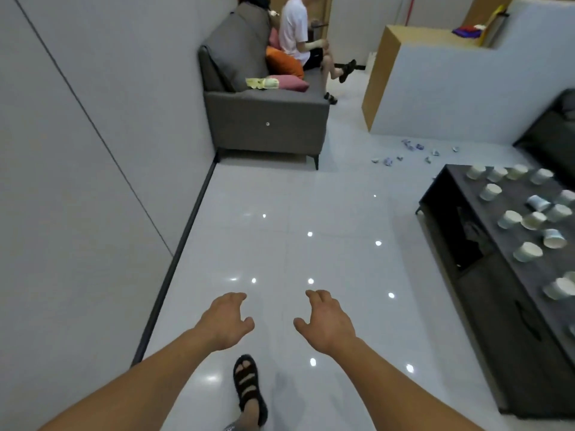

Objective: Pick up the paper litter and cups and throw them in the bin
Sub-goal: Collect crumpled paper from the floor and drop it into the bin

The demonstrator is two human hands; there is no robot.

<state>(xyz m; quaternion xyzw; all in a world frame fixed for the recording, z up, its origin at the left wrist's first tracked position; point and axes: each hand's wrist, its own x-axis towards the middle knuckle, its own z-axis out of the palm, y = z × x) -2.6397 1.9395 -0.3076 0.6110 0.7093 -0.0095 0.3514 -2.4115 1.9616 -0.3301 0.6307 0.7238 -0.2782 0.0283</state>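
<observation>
Home living room — grey sofa [267,98] with cushions [289,83], low dark table [485,244].

**Desk:** Any lettering legible in this one?

**Photographer:** None. The torn white paper scraps with blue print [387,162], strewn on the glossy white tiled floor [280,213], are too small to read.

**Desk:** And the pale paper cups [509,219] on the dark wooden low table [457,188]?

**Photographer:** Blurred, as is the yellow packet [261,83] on the grey fabric sofa [267,119].

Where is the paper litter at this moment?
Head view, upper right: the paper litter lies scattered on the floor between the grey sofa and the dark table, near the white partition.
</observation>
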